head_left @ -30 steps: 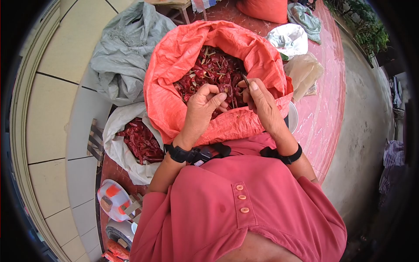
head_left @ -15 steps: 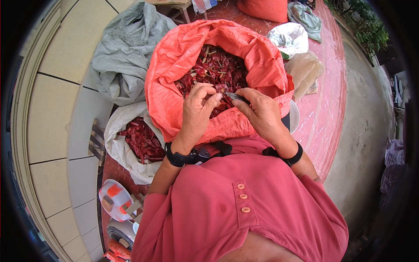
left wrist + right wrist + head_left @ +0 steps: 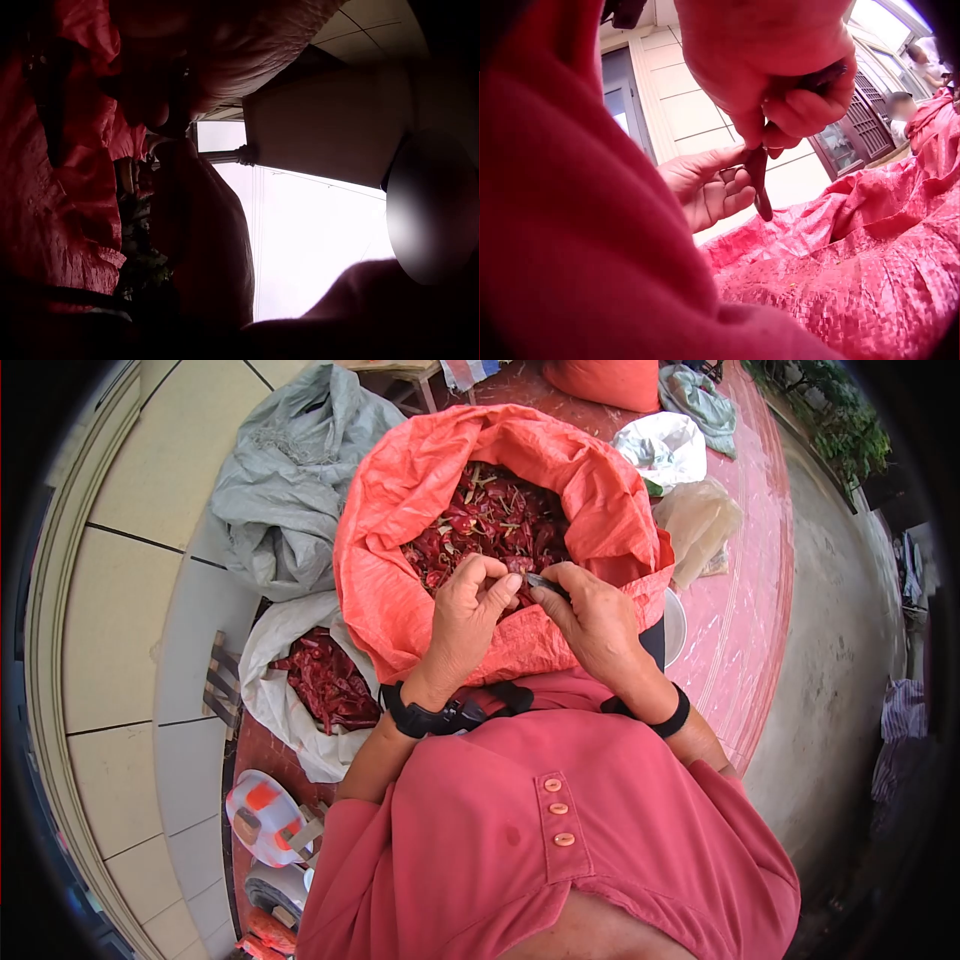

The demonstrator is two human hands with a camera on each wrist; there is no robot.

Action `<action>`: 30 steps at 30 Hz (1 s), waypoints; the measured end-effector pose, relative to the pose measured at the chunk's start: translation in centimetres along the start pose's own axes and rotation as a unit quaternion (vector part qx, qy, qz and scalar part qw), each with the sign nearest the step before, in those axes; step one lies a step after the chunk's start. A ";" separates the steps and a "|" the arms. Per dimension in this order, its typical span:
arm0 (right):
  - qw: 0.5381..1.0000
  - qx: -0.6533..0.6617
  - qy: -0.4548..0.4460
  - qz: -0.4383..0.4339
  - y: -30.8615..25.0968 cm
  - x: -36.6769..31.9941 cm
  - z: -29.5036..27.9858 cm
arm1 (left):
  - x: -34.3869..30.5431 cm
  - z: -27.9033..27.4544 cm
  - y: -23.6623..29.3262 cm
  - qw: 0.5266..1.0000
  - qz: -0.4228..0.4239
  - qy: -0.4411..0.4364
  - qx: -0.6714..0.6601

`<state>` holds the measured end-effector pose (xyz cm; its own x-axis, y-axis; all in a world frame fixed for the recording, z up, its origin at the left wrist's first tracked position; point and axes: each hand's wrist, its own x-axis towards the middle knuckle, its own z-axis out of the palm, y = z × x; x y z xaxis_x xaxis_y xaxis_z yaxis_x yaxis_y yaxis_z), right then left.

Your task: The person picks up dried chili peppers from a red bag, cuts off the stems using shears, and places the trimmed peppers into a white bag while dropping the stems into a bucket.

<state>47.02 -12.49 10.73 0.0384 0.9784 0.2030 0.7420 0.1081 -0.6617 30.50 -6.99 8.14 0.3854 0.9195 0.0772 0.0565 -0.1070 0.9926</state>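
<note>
In the head view a large orange-red sack (image 3: 385, 530) of dried red chillies (image 3: 490, 520) stands open. Over its near edge, the left hand (image 3: 460, 620) pinches a dark red chilli (image 3: 759, 180), which hangs down in the right wrist view. The right hand (image 3: 603, 625) grips a small dark tool (image 3: 546, 584) whose end points at the left fingertips; its kind cannot be told. Both sets of fingertips are close together. The left wrist view is dark, with the left hand (image 3: 247, 52) near the top and the small held items unclear.
A white sack (image 3: 265, 700) of red chillies lies at the left, below a grey-green sack (image 3: 280, 490). White (image 3: 685, 445) and beige bags (image 3: 695, 525) and a white bowl (image 3: 674, 628) are at the right. Two people (image 3: 900, 112) are in the right wrist view's background.
Since a second ago the right hand has turned and come nearer the left hand, bringing the dark tool to the left fingertips. Over the last half second, the left hand has shifted slightly right.
</note>
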 end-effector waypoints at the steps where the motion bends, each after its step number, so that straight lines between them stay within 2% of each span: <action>1: 1.000 0.010 -0.001 -0.001 0.0 0.0 -0.1 | 0.0 0.0 -0.5 1.000 0.013 0.003 -0.002; 3: 1.000 0.008 0.001 0.007 0.1 -0.1 0.1 | 0.1 -0.1 -1.9 0.999 0.040 0.007 -0.007; 6: 1.000 -0.019 -0.006 0.017 -0.2 -0.3 0.0 | 0.3 0.0 -2.0 0.994 0.084 0.035 0.057; 10: 0.999 -0.019 0.020 0.015 -0.3 -0.4 0.3 | 0.2 0.0 -1.4 0.993 0.085 0.041 0.066; 15: 0.988 0.143 0.003 0.066 0.6 -0.5 1.0 | 0.1 0.1 -1.5 0.999 0.028 0.023 0.000; 18: 0.955 0.287 0.007 0.071 1.3 -0.7 2.2 | 0.1 0.1 -1.3 1.000 0.006 0.001 -0.006; 19: 0.937 0.342 0.011 0.070 1.3 -0.6 2.4 | 0.1 0.0 -1.4 1.000 0.022 -0.005 0.020; 22: 0.830 0.482 -0.139 0.245 1.0 -0.1 0.5 | 0.2 -0.1 -1.7 0.990 0.094 -0.016 0.105; 25: 0.858 0.455 -0.117 0.207 1.3 -0.2 1.2 | 0.3 -0.1 -1.8 0.960 0.197 -0.015 0.197; 27: 0.820 0.490 -0.156 0.251 1.7 0.0 0.5 | 0.2 -0.2 -1.7 0.938 0.243 -0.024 0.248; 28: 0.800 0.506 -0.175 0.271 1.8 0.0 0.2 | 0.2 -0.1 -1.7 0.941 0.242 -0.024 0.235; 30: 0.853 0.477 -0.096 0.188 1.7 -0.3 1.4 | 0.3 -0.1 -1.7 0.948 0.240 -0.025 0.209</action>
<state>47.33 -12.32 8.52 -0.0250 0.9763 -0.2149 -0.1849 -0.2157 -0.9588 30.37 -6.50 6.50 0.5017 0.7093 0.4951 0.2205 -0.6583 0.7197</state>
